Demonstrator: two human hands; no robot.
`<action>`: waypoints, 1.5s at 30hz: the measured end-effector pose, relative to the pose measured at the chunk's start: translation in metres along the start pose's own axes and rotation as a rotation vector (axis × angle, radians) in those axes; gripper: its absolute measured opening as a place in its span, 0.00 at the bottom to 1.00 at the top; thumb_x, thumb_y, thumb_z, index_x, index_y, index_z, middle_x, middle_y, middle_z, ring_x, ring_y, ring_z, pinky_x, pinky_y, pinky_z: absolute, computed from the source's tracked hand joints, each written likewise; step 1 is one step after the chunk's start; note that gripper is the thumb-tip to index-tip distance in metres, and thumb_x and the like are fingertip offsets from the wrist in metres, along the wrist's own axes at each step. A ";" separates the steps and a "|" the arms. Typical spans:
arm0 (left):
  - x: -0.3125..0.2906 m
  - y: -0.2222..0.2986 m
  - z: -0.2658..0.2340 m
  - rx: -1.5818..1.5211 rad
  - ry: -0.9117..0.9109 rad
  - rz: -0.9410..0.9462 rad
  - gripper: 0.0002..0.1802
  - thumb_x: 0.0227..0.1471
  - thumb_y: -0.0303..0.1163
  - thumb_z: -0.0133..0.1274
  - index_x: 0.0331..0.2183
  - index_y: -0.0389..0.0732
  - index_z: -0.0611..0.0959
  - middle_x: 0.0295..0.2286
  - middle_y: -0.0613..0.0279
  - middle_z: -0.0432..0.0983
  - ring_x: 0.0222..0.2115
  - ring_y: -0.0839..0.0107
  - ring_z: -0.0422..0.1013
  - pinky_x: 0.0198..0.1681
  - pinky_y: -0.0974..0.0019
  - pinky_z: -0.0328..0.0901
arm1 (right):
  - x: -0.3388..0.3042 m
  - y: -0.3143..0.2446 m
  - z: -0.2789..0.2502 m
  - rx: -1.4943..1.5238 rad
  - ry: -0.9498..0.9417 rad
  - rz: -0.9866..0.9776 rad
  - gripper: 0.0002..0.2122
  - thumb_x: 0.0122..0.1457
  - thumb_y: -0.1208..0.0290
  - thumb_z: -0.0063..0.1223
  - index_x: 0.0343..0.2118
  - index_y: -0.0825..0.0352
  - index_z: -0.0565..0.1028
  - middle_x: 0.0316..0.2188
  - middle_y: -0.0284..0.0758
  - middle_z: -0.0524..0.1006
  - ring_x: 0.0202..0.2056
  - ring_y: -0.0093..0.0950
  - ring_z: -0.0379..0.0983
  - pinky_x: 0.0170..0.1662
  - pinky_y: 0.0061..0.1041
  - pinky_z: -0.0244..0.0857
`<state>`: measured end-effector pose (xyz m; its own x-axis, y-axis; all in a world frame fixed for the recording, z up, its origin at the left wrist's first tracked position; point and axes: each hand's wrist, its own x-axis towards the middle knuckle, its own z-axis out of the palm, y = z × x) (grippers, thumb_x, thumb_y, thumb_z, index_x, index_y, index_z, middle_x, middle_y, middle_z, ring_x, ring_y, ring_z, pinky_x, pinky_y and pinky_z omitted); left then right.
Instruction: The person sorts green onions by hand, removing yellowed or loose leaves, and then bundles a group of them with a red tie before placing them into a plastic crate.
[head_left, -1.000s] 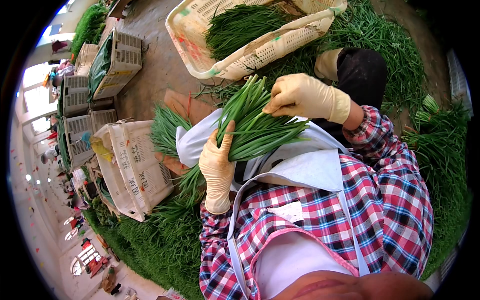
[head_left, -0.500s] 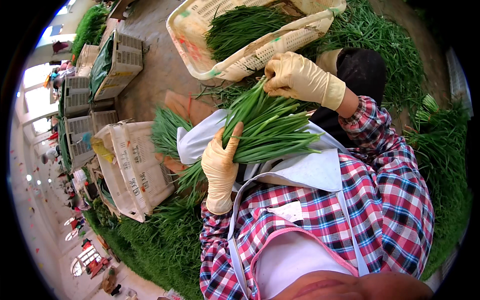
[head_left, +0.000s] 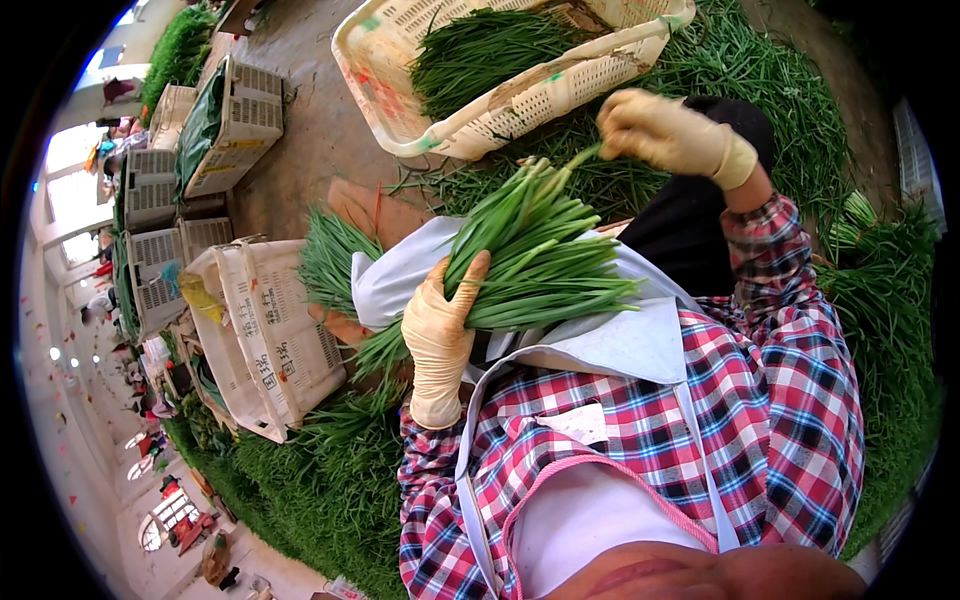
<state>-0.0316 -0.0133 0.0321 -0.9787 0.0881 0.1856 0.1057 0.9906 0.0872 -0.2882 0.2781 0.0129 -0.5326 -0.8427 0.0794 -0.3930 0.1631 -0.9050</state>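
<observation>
"Where do we have the bundle?"

"In our gloved left hand point(head_left: 437, 335), above the pale apron point(head_left: 635, 345). Our thumb lies along the bundle of green leaves point(head_left: 545, 270) and our fingers are hidden beneath, so the grip is closed around it. The stalk ends point toward the near edge of the cream crate point(head_left: 545, 103)."

"And our right hand point(head_left: 665, 135)?"

"Gloved too, slightly blurred, raised just outside the crate's near edge. Our fingertips are narrowed on a green strand point(head_left: 581, 158) that slants down to the bundle's upper end."

"What do we see in the crate?"

"Another bunch point(head_left: 495, 60), lying inside, left of the far right corner. Loose leaves point(head_left: 800, 120) cover the floor beyond our right hand."
</observation>
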 end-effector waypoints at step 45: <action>-0.022 -0.009 0.021 -0.841 -0.334 -0.801 0.22 0.40 0.30 0.65 0.40 0.34 0.81 0.31 0.58 0.82 0.33 0.71 0.75 0.40 0.66 0.69 | 0.011 -0.016 0.055 0.185 0.284 -0.047 0.22 0.54 0.64 0.65 0.50 0.68 0.75 0.42 0.39 0.79 0.43 0.27 0.76 0.49 0.26 0.69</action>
<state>-0.0148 -0.0218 0.0071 -0.8034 -0.3739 -0.4634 -0.5913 0.4097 0.6946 -0.2463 0.2385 0.0057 -0.7144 -0.6666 0.2128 -0.2935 0.0095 -0.9559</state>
